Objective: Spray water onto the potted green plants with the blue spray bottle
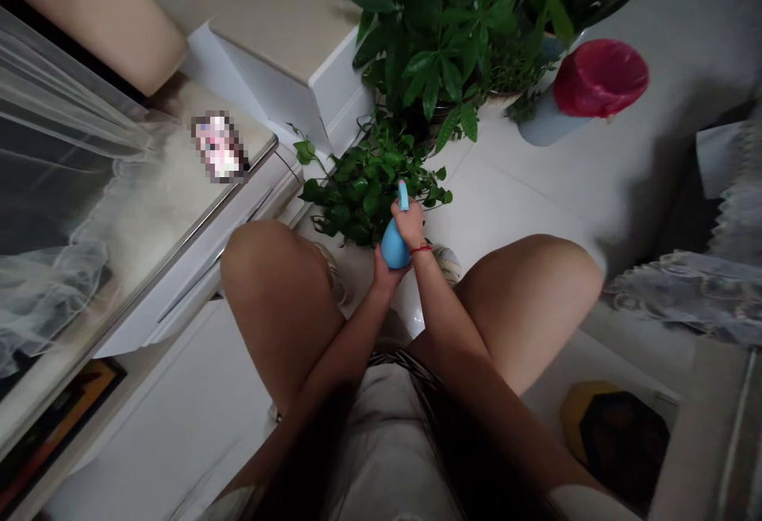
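Observation:
A light blue spray bottle (393,247) is held between my knees, above the white floor. My left hand (384,276) cups its rounded base from below, fingers closed round it. My right hand (409,223) grips its upper part near the blue nozzle (403,194); a red string circles that wrist. The nozzle sits just at the leaves of a small trailing green plant (363,183) on the floor in front of me.
A taller leafy potted plant (440,36) stands behind the small one. A bin with a red liner (598,76) is at the right. A white cabinet (286,36) and a low glass-topped unit (196,219) with sheer curtain line the left. My bare knees flank the bottle.

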Demonstrator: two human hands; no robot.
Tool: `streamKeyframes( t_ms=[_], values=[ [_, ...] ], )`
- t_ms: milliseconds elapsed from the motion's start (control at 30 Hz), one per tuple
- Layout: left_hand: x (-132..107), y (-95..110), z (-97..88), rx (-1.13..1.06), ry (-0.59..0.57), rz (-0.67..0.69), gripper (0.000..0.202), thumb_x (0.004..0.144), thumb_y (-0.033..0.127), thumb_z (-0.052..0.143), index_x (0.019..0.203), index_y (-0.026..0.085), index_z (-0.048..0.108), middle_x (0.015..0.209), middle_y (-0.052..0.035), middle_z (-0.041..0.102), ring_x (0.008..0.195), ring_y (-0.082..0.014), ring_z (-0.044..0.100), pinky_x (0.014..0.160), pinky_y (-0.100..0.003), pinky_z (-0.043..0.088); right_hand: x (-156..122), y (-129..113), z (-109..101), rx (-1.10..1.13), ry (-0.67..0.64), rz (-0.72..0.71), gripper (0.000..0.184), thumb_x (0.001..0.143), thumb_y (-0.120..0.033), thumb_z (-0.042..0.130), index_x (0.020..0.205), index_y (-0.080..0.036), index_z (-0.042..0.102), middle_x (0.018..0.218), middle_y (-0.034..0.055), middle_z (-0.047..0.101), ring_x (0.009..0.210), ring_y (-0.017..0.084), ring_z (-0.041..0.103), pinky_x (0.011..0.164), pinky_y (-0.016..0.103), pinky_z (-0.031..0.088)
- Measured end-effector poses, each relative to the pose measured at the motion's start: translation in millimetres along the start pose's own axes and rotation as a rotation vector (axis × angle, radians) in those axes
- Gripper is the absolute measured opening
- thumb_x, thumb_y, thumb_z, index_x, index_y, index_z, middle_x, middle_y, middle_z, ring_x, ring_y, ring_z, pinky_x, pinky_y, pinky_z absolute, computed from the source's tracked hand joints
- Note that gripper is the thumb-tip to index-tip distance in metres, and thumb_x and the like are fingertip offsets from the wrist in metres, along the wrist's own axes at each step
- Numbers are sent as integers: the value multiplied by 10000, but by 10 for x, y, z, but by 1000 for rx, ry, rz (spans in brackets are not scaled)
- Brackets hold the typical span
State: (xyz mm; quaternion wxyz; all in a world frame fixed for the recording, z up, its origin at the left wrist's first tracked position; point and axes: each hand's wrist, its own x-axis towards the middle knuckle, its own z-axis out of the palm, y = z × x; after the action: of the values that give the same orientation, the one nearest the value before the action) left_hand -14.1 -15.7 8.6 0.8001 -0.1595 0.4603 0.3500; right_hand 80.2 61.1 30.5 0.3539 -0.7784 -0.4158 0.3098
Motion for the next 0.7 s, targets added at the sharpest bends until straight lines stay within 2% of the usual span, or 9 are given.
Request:
streamKeyframes(
  t_ms=[133,267,367,467,600,700],
  values=[
    [3,33,16,-11,11,-7,664,1226,604,298,1601,171,635,1493,-156,741,1559,-328,639,1251,-540,616,-1,-59,-4,-7,-19,25,216,988,-375,644,1092,-223,757,1108,105,796,1140,327,729,1122,496,543],
    [10,46,7,-18,7,-12,645,1227,597,300,1556,174,660,1372,-147,768,1496,-331,680,1227,-548,632,1,-61,36,-1,1,26,188,987,-398,668,1025,-237,757,1012,90,781,1187,342,716,1153,513,532],
    [5,60,9,-26,8,1,635,1227,593,310,1545,175,667,1318,-138,777,1465,-333,696,1199,-541,650,0,-64,61,-4,3,18,236,1011,-444,659,1053,-237,764,1073,106,795,1224,357,705,1167,538,524],
    [2,79,16,-16,27,4,650,1226,595,314,1599,173,638,1377,-148,775,1471,-336,693,1179,-537,660,2,-71,67,-34,-3,42,262,1026,-460,656,1091,-232,768,1149,126,803,1259,368,705,1181,548,513],
    [21,82,3,15,27,8,697,1218,591,301,1711,170,557,1517,-165,740,1528,-350,672,1161,-556,673,-1,-59,98,-34,9,19,242,1027,-446,663,1061,-230,766,1081,119,798,1269,366,693,1191,529,504],
    [25,70,-34,41,0,36,709,1219,568,257,1770,195,501,1617,-152,703,1583,-343,640,1164,-541,672,-34,-66,171,-30,-33,-9,255,1012,-453,692,1111,-232,772,1129,119,799,1327,373,659,1217,551,485]
  ],
)
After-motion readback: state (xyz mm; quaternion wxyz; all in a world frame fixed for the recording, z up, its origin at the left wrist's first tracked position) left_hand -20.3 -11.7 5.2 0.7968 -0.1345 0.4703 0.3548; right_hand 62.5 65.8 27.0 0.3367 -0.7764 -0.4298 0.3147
